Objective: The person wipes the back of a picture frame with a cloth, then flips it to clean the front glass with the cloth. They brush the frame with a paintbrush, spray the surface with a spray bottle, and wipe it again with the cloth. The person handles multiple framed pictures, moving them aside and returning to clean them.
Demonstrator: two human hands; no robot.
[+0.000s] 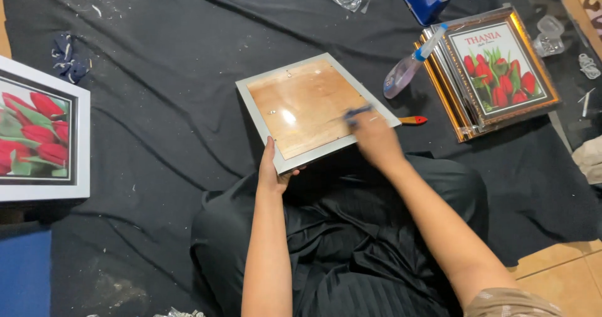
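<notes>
Frame (313, 110), silver, glass in, lay tilted on lap. Left hand (271, 169) gripped 7 o'clock corner. Right hand (375, 140) clenched blue cloth (357, 112), wiping glass at 3 o'clock edge; specks remained. Finished frames (495, 72) stacked at 2 o'clock.

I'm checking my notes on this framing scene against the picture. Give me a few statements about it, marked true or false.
1. The left hand grips the near edge of the silver frame. True.
2. The right hand rests on the black cloth. False: it is on the frame's glass, holding a dark, blurred thing.
3. A spray bottle lies beside the stack of gold frames. True.
4. The white-framed tulip picture lies on the person's right. False: it lies on the left.
5. A red-handled brush lies on the cloth. True.
</notes>
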